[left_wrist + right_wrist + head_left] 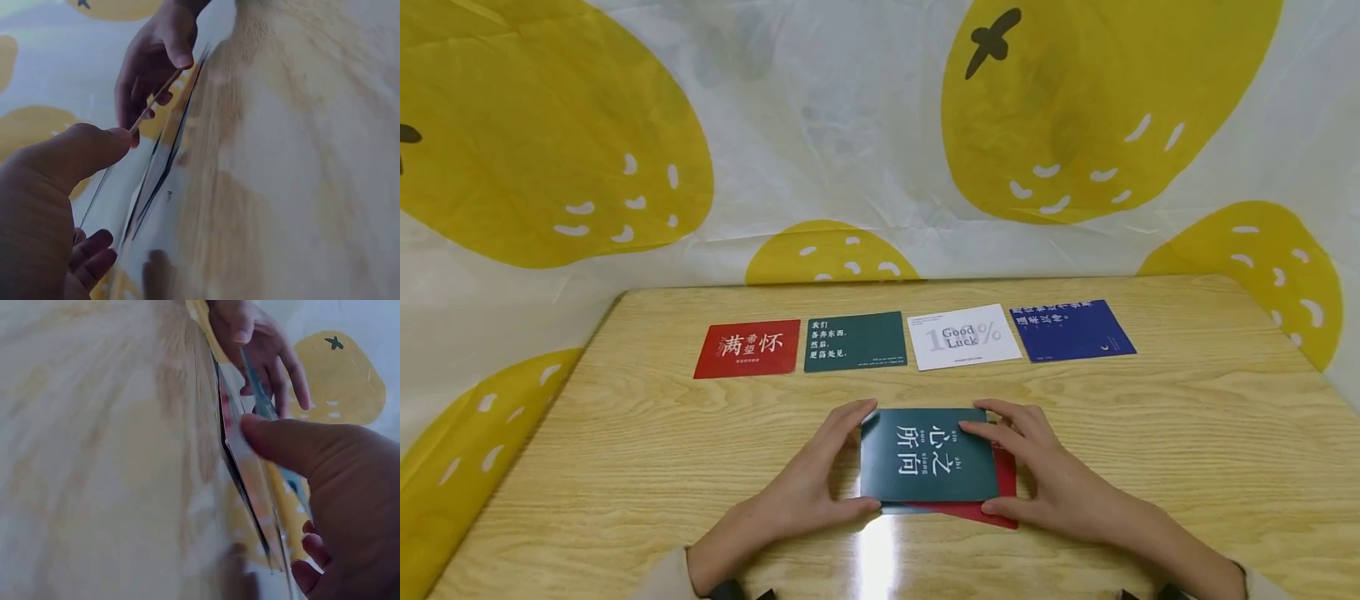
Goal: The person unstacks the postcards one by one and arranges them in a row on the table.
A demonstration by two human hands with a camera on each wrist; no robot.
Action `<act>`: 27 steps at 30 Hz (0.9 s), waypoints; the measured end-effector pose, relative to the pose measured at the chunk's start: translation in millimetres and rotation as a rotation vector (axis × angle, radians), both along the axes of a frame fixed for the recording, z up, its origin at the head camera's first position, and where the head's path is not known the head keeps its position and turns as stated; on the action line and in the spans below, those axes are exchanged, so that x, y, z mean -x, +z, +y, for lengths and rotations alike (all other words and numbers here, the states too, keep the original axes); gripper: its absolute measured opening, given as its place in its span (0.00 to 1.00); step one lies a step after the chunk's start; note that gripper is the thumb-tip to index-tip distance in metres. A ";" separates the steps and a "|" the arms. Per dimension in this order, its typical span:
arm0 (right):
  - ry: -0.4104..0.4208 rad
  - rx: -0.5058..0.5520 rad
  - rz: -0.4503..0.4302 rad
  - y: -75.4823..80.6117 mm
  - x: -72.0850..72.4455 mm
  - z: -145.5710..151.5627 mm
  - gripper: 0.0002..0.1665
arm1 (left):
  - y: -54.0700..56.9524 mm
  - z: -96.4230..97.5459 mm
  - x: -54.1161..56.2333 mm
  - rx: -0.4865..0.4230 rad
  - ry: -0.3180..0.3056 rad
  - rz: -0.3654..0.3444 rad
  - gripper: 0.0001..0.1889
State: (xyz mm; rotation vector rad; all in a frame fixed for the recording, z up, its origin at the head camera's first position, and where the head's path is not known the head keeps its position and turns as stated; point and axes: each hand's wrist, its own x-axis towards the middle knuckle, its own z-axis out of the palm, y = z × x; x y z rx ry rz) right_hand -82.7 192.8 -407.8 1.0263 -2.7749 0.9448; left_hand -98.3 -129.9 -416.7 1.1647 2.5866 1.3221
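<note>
A dark green card [928, 475] with white characters is held sideways between my two hands, above the wooden table. My left hand [808, 483] grips its left end, thumb at the near corner and fingers at the far one. At the other end my right hand [1045, 471] grips it between thumb and fingers. Beneath it a red card [1006, 504] sticks out at a slant on the right. A bluish edge of another card [898, 508] shows below as well. In both wrist views, thin card edges [169, 162] lie below the held one, over the tabletop.
Along the back of the table lie a red card [747, 348], a green card [855, 342], a white "Good Luck" card [964, 337] and a blue card [1072, 331] in a row. Behind the table hangs a white cloth [820, 125] with yellow fruit shapes.
</note>
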 end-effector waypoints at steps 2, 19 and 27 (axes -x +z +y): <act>0.008 0.006 0.039 2.9 1.0 -1.3 0.46 | 2.1 -0.5 0.8 -0.029 -0.009 0.027 0.55; 0.058 0.046 0.073 22.8 16.4 -29.6 0.46 | 24.8 -32.1 0.9 -0.008 0.115 0.000 0.57; 0.089 0.069 0.019 22.0 27.8 -53.0 0.45 | 28.5 -62.6 9.2 0.037 0.141 0.041 0.56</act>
